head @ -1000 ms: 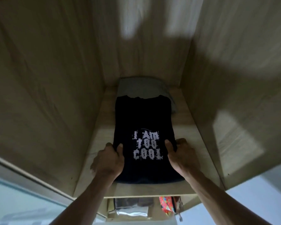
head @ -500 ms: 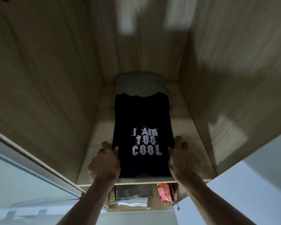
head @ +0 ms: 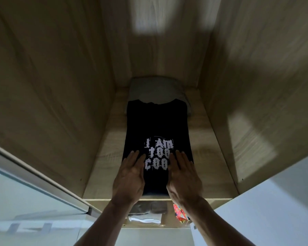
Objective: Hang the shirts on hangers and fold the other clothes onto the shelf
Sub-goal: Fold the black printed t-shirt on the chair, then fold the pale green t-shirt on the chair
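A folded black T-shirt [head: 156, 125] with white lettering lies flat on the wooden shelf [head: 204, 139] inside a narrow cupboard. It partly covers a folded grey garment [head: 155, 90] at the back of the shelf. My left hand [head: 130, 176] rests palm down on the shirt's near left part, fingers straight and slightly spread. Flat on the near right part lies my right hand [head: 182, 174], covering the end of the lettering. Neither hand grips the cloth.
Wooden side walls [head: 52, 86] close in the shelf on both sides and at the back. Below the shelf's front edge sit folded grey and white clothes [head: 149, 212] and a colourful patterned item [head: 180, 213]. A white door [head: 265, 210] stands at the right, a glass panel [head: 25, 201] at the left.
Both hands have let go of the shirt's side edges and moved inward onto its top, now lying flat. The shirt sits slightly further in on the shelf.
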Available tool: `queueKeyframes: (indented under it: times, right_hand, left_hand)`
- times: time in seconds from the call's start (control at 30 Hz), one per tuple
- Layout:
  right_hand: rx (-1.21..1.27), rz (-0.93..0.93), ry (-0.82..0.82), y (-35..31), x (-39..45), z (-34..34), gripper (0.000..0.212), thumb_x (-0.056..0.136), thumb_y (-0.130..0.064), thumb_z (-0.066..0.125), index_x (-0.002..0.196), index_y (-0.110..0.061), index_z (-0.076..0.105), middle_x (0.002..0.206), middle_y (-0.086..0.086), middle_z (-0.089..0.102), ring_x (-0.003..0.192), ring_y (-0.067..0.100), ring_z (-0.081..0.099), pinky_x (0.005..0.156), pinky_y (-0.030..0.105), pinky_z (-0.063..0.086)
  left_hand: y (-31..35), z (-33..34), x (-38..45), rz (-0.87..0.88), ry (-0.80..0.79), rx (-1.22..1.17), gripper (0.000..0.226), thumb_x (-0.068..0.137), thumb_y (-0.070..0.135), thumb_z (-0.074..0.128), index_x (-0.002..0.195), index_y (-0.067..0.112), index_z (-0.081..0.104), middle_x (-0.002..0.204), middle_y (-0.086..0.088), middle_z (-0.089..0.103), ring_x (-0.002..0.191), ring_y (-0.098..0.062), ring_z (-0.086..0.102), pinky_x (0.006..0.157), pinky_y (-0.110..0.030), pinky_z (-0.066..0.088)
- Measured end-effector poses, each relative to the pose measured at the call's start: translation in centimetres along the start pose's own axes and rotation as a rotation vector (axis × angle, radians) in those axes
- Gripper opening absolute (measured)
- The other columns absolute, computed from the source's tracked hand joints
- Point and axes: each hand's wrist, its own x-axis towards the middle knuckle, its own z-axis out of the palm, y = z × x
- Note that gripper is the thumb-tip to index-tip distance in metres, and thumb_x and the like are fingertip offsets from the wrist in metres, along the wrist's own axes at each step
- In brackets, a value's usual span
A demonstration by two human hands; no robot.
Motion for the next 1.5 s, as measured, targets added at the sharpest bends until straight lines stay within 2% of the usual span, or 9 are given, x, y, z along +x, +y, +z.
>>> queueKeyframes:
  times: [0.1, 0.17, 0.27, 0.33, 0.47, 0.67, 0.97, 1.23, 1.5]
  right_hand:
    - [0.039, -0.019, -0.053, -0.4, 0.1, -1.0, 0.073, 0.096, -0.018, 0.057, 0.158, -0.009, 0.021, 0.165, 0.014, 0.019, 0.154, 0.031, 0.015, 0.123, 0.047, 0.021]
    - [0.046, 0.015, -0.048, -0.8, -0.1, -1.9, 0.067, 0.1, -0.02, 0.052, 0.158, -0.012, 0.021, 0.165, 0.011, 0.02, 0.154, 0.028, 0.015, 0.124, 0.044, 0.02]
    - [0.082, 0.057, -0.065, -2.1, -2.1, -4.6, 0.058, 0.102, -0.02, 0.047, 0.156, -0.013, 0.025, 0.161, 0.01, 0.028, 0.15, 0.026, 0.025, 0.121, 0.038, 0.027]
    - [0.09, 0.073, -0.108, -3.0, -4.1, -6.4, 0.055, 0.102, -0.021, 0.048, 0.153, -0.014, 0.029, 0.157, 0.008, 0.032, 0.145, 0.025, 0.033, 0.116, 0.034, 0.035]
    - [0.084, 0.062, -0.17, -5.2, -8.8, -11.0, 0.046, 0.098, -0.024, 0.05, 0.142, -0.011, 0.043, 0.142, 0.005, 0.042, 0.134, 0.026, 0.044, 0.106, 0.036, 0.045]
    - [0.202, 0.084, -0.155, -11.0, -21.7, -21.0, 0.039, 0.101, -0.024, 0.044, 0.138, -0.012, 0.047, 0.136, 0.012, 0.05, 0.125, 0.031, 0.052, 0.1, 0.042, 0.048]
    - [0.201, -0.045, -0.163, -16.1, -37.6, -33.2, 0.037, 0.098, -0.026, 0.046, 0.134, -0.017, 0.048, 0.135, 0.007, 0.053, 0.122, 0.026, 0.053, 0.098, 0.047, 0.051]
    - [0.238, -0.305, -0.228, -21.8, -46.1, -41.9, 0.049, 0.1, -0.021, 0.047, 0.148, -0.017, 0.036, 0.147, 0.013, 0.042, 0.127, 0.031, 0.051, 0.1, 0.045, 0.05]
    - [0.233, -0.622, -0.367, -27.1, -58.4, -43.4, 0.049, 0.099, -0.023, 0.049, 0.146, -0.023, 0.038, 0.142, 0.009, 0.047, 0.133, 0.029, 0.047, 0.105, 0.044, 0.044]
  left_hand:
    - [0.4, -1.0, 0.3, -0.031, -0.068, -0.041, 0.045, 0.103, 0.02, 0.04, 0.148, 0.018, 0.046, 0.156, -0.003, 0.039, 0.148, -0.019, 0.027, 0.12, -0.03, 0.025]
    - [0.8, -2.0, 0.0, -0.07, -0.078, -0.082, 0.04, 0.104, 0.019, 0.042, 0.142, 0.016, 0.054, 0.148, -0.006, 0.049, 0.141, -0.022, 0.04, 0.115, -0.031, 0.035]
    - [1.9, -4.6, -1.8, -0.125, -0.082, -0.11, 0.029, 0.102, 0.026, 0.044, 0.121, 0.021, 0.065, 0.119, -0.005, 0.066, 0.099, -0.017, 0.062, 0.082, -0.028, 0.05]
    - [2.7, -7.1, -3.9, -0.139, -0.091, -0.095, 0.027, 0.101, 0.029, 0.047, 0.118, 0.021, 0.067, 0.112, 0.0, 0.068, 0.09, -0.014, 0.062, 0.076, -0.025, 0.049]
    - [5.5, -13.9, -8.8, -0.148, -0.028, -0.097, 0.024, 0.099, 0.018, 0.051, 0.108, 0.011, 0.072, 0.11, -0.005, 0.071, 0.096, -0.024, 0.068, 0.085, -0.034, 0.055]
    - [11.5, -26.4, -22.0, -0.241, 0.062, -0.099, 0.032, 0.102, 0.024, 0.05, 0.126, 0.013, 0.067, 0.133, -0.007, 0.064, 0.121, -0.024, 0.059, 0.1, -0.029, 0.043]
    - [20.5, -40.4, -37.9, -0.285, 0.145, -0.05, 0.031, 0.102, 0.026, 0.05, 0.122, 0.012, 0.069, 0.13, -0.007, 0.066, 0.12, -0.023, 0.059, 0.103, -0.032, 0.041]
    - [25.6, -48.7, -49.6, -0.37, 0.339, -0.062, 0.025, 0.099, 0.025, 0.054, 0.114, 0.015, 0.071, 0.121, -0.008, 0.069, 0.11, -0.023, 0.063, 0.098, -0.031, 0.043]
    - [29.2, -51.5, -67.5, -0.664, 0.463, -0.01, 0.023, 0.096, 0.024, 0.059, 0.114, 0.016, 0.071, 0.119, -0.006, 0.07, 0.108, -0.019, 0.067, 0.093, -0.022, 0.042]
